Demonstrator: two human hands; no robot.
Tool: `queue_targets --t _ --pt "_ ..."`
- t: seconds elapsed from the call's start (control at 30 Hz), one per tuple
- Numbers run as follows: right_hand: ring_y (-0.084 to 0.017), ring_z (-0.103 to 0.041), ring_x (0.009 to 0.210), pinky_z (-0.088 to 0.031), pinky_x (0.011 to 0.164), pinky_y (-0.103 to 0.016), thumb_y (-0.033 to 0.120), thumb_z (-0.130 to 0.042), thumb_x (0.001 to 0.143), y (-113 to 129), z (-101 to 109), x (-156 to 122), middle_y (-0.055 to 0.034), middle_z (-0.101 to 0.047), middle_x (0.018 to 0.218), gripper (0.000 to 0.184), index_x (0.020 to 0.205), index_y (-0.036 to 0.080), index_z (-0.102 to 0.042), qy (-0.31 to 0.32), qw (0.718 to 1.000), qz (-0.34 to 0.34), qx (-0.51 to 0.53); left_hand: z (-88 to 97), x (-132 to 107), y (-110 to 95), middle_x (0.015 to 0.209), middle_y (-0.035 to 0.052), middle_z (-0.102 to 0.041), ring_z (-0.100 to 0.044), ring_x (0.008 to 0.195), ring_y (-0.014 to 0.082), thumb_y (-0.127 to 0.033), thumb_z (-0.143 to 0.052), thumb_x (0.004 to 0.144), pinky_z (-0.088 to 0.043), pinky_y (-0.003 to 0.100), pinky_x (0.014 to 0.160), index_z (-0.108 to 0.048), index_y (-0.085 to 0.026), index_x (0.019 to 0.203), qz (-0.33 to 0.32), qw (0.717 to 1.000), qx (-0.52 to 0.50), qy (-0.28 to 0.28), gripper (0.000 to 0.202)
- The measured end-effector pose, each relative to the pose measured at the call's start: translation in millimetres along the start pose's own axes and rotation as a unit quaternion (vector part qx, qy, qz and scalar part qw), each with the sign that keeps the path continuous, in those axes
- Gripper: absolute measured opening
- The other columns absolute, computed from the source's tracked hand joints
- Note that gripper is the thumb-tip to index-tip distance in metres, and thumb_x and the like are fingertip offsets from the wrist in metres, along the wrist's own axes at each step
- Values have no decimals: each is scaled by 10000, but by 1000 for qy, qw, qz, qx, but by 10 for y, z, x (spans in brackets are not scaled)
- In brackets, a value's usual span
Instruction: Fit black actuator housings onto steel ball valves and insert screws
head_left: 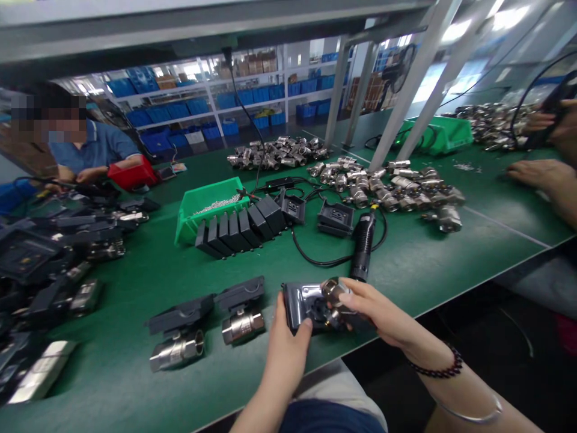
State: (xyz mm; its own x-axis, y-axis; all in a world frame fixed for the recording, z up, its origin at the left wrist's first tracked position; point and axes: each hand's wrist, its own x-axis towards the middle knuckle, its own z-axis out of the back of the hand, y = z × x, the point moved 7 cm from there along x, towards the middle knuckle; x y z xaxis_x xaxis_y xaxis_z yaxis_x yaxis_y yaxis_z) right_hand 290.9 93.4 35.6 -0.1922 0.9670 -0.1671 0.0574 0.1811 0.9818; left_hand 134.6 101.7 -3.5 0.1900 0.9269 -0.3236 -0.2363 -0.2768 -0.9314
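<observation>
My left hand (288,346) grips the near side of a black actuator housing (301,304) at the front edge of the green table (148,270). My right hand (369,310) holds a silver metal valve fitting (334,293) against that housing, fingers curled around it. Just left of my hands lie two assembled valves with black tops, one (241,310) closer and one (178,334) further left. A black electric screwdriver (363,246) lies right behind my right hand with its cable looping away.
A green bin (187,216) of small screws and a row of black covers (238,231) sit mid-table. Heaps of metal fittings (396,189) lie behind. Assembled units (54,264) crowd the left. A person in blue (97,147) sits far left; another person's hands (545,174) work at right.
</observation>
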Motion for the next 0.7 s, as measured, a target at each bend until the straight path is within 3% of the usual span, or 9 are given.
queue_targets --t 0.13,0.23,0.33,0.43,0.5,0.57,0.7 --pt "-173 -473 781 -398 682 -258 586 -520 844 136 110 72 -46 -532 860 458 910 132 -516 -31 995 27 -89 29 -137 -62 1497 179 -143 -132 1387 248 -184 -462 805 -112 431 1135 -153 -37 1416 -31 993 111 14 700" --pt "-149 -431 677 -364 612 -248 572 -485 853 201 48 125 -13 -486 750 437 841 136 -508 6 985 27 -169 -39 -172 -223 1502 148 -138 -73 1393 256 -162 -518 762 -115 470 1137 -219 -68 1409 -136 963 226 55 719" --pt "-138 -393 599 -307 526 -241 493 -518 821 224 -42 137 11 -453 682 345 795 150 -494 32 962 7 -272 -167 -104 -290 1487 127 -213 -104 1384 295 -111 -637 666 -157 524 1126 -305 -132 1384 -220 911 330 109 791" --pt "-153 -441 636 -324 562 -249 296 -570 791 291 -139 122 2 -495 721 157 789 159 -494 32 918 22 -394 -229 7 -250 1459 133 -287 -207 1358 320 -85 -657 665 -235 563 1092 -311 -171 1379 -245 887 374 117 798" --pt "-171 -486 726 -362 655 -258 166 -604 762 353 -252 109 -15 -526 797 116 829 155 -510 52 886 55 -457 -241 44 -216 1457 131 -293 -231 1350 322 -88 -636 693 -264 565 1078 -305 -185 1381 -257 884 376 105 770" --pt "-190 -507 798 -383 727 -270 100 -639 734 395 -369 103 -36 -536 856 194 884 143 -524 82 853 77 -510 -236 45 -176 1458 127 -291 -233 1351 317 -90 -607 713 -262 557 1082 -313 -180 1378 -262 890 360 96 733" --pt "-204 -540 788 -423 717 -274 126 -658 736 435 -507 141 -56 -549 858 194 892 129 -542 127 800 62 -583 -135 -14 -141 1460 109 -298 -228 1360 283 -102 -557 716 -225 509 1113 -346 -163 1367 -233 933 255 106 687"
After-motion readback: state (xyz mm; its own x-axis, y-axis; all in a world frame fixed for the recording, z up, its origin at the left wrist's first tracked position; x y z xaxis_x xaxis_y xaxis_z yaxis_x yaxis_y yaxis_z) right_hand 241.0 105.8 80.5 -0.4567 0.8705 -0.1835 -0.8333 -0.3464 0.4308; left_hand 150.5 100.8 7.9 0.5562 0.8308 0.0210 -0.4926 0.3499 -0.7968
